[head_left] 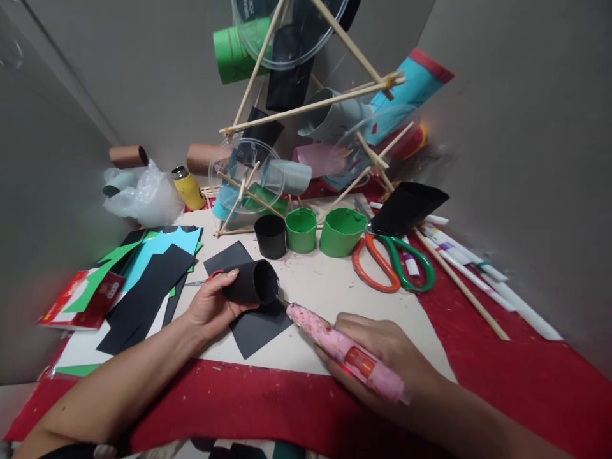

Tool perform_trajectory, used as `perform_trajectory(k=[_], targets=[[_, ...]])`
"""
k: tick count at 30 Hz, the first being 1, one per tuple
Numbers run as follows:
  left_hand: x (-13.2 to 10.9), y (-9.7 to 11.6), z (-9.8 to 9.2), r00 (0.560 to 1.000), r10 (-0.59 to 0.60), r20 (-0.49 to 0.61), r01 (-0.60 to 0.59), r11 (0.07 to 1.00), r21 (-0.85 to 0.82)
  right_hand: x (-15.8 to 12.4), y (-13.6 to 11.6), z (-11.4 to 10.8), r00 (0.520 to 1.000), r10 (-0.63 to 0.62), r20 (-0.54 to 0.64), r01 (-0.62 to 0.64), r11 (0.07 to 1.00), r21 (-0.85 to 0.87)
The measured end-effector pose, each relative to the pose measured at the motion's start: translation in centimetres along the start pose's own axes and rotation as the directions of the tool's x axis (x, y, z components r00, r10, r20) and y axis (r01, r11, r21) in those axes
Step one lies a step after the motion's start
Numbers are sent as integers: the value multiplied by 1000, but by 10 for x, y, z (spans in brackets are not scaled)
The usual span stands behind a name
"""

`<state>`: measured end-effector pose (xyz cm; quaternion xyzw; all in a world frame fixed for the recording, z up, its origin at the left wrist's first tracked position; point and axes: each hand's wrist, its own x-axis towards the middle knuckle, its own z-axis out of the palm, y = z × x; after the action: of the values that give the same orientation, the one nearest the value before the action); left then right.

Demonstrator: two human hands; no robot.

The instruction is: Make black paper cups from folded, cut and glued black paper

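My left hand [210,306] is closed around a black paper tube [243,284], its open end facing right. In my right hand [377,347] is a pink hot glue gun [329,331], its nozzle touching or very close to the tube's rim. Beneath the tube lies a black paper sheet [255,338] on the pale board. Small scissors [215,275] with red handles are partly hidden behind the tube. Beyond them stand a short black paper cup [270,237] and two green paper cups [301,231], [342,233] in a row.
A stick frame [310,109] with clear lids and coloured tubes rises at the back. Large scissors [389,271] with orange and green handles lie right, near markers [473,268]. Paper scraps [148,293] cover the left side, with a yellow bottle [189,189] and plastic bag [148,194] behind.
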<state>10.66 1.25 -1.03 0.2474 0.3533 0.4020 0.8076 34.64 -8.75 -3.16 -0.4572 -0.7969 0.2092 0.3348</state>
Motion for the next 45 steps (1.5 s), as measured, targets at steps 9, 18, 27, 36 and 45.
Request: perform_trajectory(k=[9,18,27,36,45], targets=[[1,-1,-3,1000,3,4,-3,1000,10,1,-2,-1,1000,-16,8,16,1000,12],[1,-1,-2,1000,-7,-11,7,1000,-4,0,2,0,998,-43,55,45,998,-32],[1,-2,0,999,-11,-35,10,1000,-10,-2,1,1,996,-40,81,44,998,-49],[1,-2,1,999,-10,-41,9,1000,-20,-1,-1,0,997,-51,59,54,997,-51],[-1,-3,-2,999,-24,-25,25,999,34,-1,3,2,998,-55,32,57,997,-60]])
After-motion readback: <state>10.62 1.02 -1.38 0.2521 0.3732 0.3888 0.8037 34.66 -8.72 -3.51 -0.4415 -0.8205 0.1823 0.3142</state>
